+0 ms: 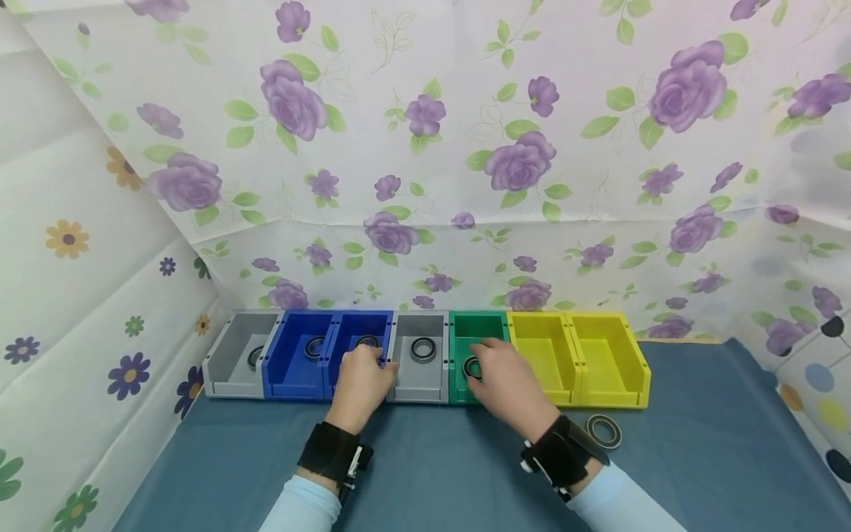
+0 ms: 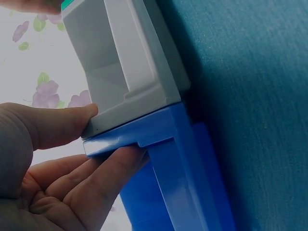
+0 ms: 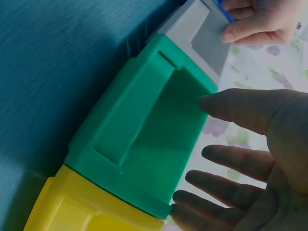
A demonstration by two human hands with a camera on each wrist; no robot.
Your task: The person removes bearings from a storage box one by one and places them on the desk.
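My left hand point(image 1: 362, 380) pinches the side walls where the second blue bin point(image 2: 166, 127) meets the middle grey bin point(image 2: 144, 57). Its thumb is on the grey side, and its fingers reach into the blue bin, partly covering a bearing point(image 1: 368, 338) there. My right hand point(image 1: 512, 380) reaches over the green bin point(image 3: 115, 115) with thumb and fingers spread apart. Between them in the head view, a black-and-silver bearing point(image 1: 467, 363) lies in that bin, partly hidden by the hand. Another bearing point(image 1: 422, 360) lies flat in the middle grey bin.
At the row's left end stand a grey bin point(image 1: 236, 388) and a blue bin point(image 1: 295, 388), each with a bearing inside. Two yellow bins point(image 1: 605, 369) close the right end. A larger bearing point(image 1: 603, 446) lies on the blue cloth by the right wrist. Flowered sheets hang behind.
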